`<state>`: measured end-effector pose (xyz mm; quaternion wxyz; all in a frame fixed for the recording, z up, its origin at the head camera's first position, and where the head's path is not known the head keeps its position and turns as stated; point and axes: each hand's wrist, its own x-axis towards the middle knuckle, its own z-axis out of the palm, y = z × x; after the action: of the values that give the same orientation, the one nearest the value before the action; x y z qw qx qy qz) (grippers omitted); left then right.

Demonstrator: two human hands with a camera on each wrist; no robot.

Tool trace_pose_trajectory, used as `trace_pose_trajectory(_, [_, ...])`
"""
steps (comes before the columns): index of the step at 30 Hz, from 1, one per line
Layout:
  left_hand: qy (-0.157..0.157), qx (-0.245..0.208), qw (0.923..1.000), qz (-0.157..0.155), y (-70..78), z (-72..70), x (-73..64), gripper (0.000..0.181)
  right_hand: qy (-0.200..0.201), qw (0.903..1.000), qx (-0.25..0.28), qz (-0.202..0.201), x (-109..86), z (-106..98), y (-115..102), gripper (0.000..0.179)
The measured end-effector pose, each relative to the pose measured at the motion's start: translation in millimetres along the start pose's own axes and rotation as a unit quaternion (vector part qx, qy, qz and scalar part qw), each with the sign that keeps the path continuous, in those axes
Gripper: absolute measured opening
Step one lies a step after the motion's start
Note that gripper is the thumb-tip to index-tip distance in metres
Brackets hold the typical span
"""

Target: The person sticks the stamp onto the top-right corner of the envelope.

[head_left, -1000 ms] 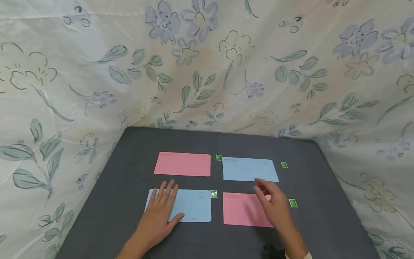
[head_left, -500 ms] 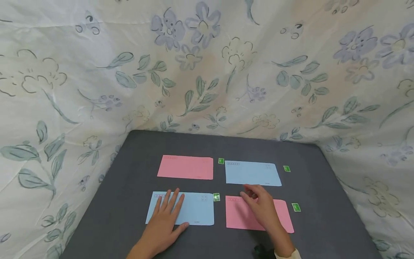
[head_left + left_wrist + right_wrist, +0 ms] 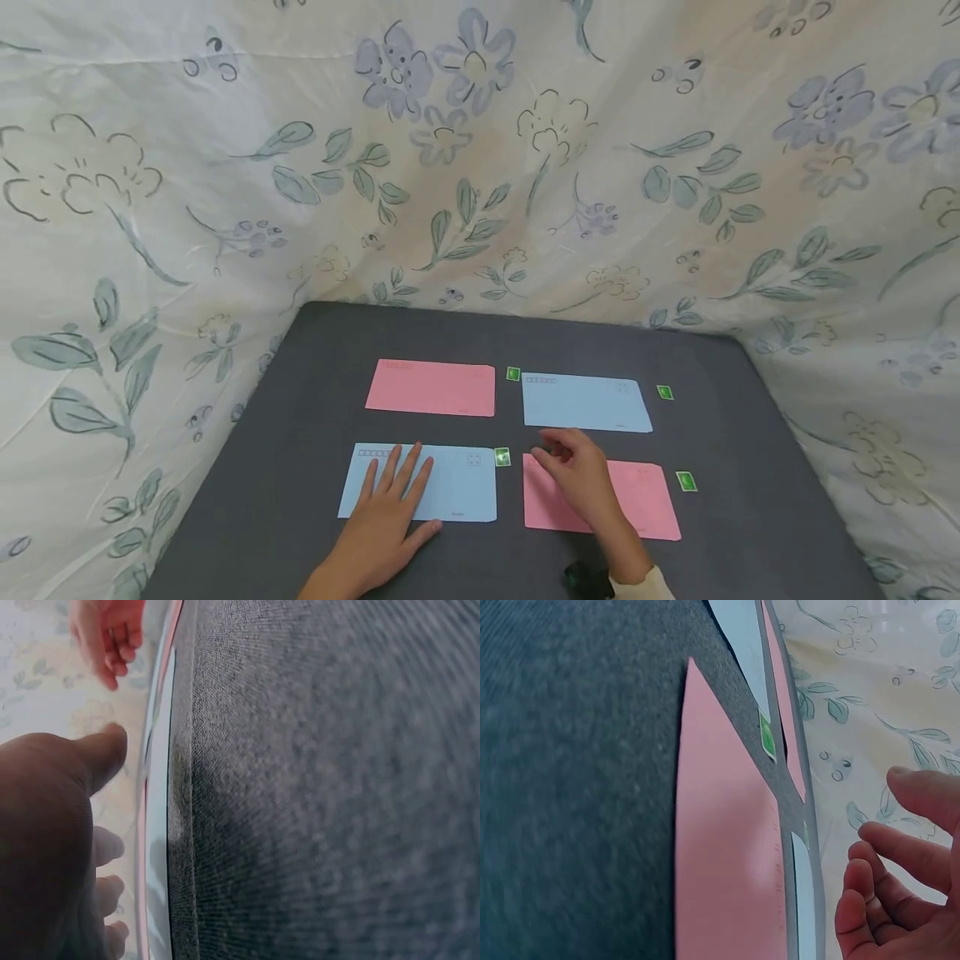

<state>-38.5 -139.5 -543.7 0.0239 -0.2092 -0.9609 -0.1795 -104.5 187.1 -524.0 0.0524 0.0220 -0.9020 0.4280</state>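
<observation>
My left hand [image 3: 386, 525] lies spread with straight fingers over the left half of the near blue envelope [image 3: 465, 492]. A small green stamp [image 3: 502, 457] sits right at that envelope's upper right corner. Above the left part of the near pink envelope [image 3: 648, 500] hovers my right hand [image 3: 577, 479], thumb and fingers loosely bent. The right wrist view shows a gap between thumb [image 3: 922, 795] and index finger, with nothing held. Its fingertips point toward the green stamp, a short way apart from it. Part of the pink envelope is hidden under the right hand and forearm.
Farther back lie another pink envelope [image 3: 431, 387] and another blue envelope [image 3: 585, 402]. Green stamps lie beside them, one between the two [image 3: 513, 374] and one at the right [image 3: 665, 392]. Another stamp [image 3: 686, 481] is right of the near pink envelope. Floral cloth [image 3: 480, 167] surrounds the dark table [image 3: 300, 400].
My right hand has moved left across the near pink envelope toward the stamp by the blue one. The left hand stays on the blue envelope. The head view has shifted slightly.
</observation>
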Motion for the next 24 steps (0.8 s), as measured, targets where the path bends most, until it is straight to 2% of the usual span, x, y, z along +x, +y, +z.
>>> trace_pose_trajectory(7, [-0.022, -0.011, 0.9997, -0.007, 2.2, -1.4, -1.0, 0.075, 0.001, 1.0000, 0.003, -0.002, 3.0, 9.2, -1.8, 0.030])
trace_pose_trajectory(15, [-0.032, -0.028, 0.9991, -0.004, 1.6, 0.6, -2.9, 0.064, -0.031, 0.9995, -0.005, -0.009, 7.9, 22.6, -6.1, 0.023])
trace_pose_trajectory(24, [-0.044, -0.040, 0.9982, 0.004, 0.8, 3.5, -2.6, 0.064, -0.044, 0.9987, -0.020, -0.017, 11.7, 38.5, -3.4, 0.019])
